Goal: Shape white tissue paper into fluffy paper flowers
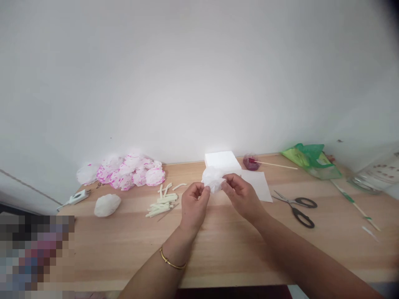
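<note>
Wooden tabletop (224,249) against a white wall, seen from above. At far left lies a small white tool (75,198), then a cluster of pink-edged paper flowers (127,172) by the wall, with one plain white paper flower (107,205) in front of them. Next comes a heap of short pale strips (162,202). At the centre, the left hand (193,206), a gold bangle (171,261) on its wrist, and the right hand (241,195) are raised just above the tabletop, fingers of both closed on a crumpled white tissue piece (212,178). Behind them sits a stack of white tissue (222,160). Further right are a small dish of red dye (251,162), black-handled scissors (297,207) and a green plastic bag (308,158).
</note>
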Available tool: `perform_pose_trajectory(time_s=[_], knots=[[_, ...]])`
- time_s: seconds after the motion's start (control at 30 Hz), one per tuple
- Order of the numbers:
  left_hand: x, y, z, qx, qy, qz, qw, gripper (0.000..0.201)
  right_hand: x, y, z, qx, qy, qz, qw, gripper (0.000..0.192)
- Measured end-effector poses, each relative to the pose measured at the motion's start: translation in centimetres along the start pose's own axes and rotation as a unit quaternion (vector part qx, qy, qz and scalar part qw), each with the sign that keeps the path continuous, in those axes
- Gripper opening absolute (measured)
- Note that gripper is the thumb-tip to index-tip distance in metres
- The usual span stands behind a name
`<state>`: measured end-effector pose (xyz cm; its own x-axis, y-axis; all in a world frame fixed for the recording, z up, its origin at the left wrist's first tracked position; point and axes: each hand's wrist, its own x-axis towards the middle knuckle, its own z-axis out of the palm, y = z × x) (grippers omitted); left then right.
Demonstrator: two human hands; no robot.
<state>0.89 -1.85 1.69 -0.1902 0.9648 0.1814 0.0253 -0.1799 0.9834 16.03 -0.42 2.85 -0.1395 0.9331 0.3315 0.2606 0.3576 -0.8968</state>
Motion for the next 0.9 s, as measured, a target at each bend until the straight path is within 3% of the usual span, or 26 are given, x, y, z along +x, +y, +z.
perform_pose_trajectory(time_s=[0.13,0.3,0.43,0.63,0.9], knots=[[0.20,0.06,0.26,-0.086,-0.007,-0.076,0.993,0.021,-0.08,-0.23,0.24,-0.069,-0.013,-0.021,0.997,0.018],[0.79,-0.21,0.08,-0.142,0.034,-0.114,0.983,0.016,-0.08,-0.13,0.37,-0.068,-0.003,-0.029,0.997,0.010],[0.42,-0.04,0.23,-0.130,0.017,-0.080,0.988,0.021,-0.16,0.00,0.51,-0.056,0.003,-0.016,0.998,0.009],[-0.10,-0.02,0.32,0.023,-0.028,0.018,0.999,0.026,-0.09,0.00,0.48,-0.033,-0.003,0.017,0.999,0.008],[0.44,0.24,-0.16,0.080,-0.019,0.029,0.996,0.009,0.23,0.22,-0.10,-0.100,0.046,-0.005,0.994,0.007]])
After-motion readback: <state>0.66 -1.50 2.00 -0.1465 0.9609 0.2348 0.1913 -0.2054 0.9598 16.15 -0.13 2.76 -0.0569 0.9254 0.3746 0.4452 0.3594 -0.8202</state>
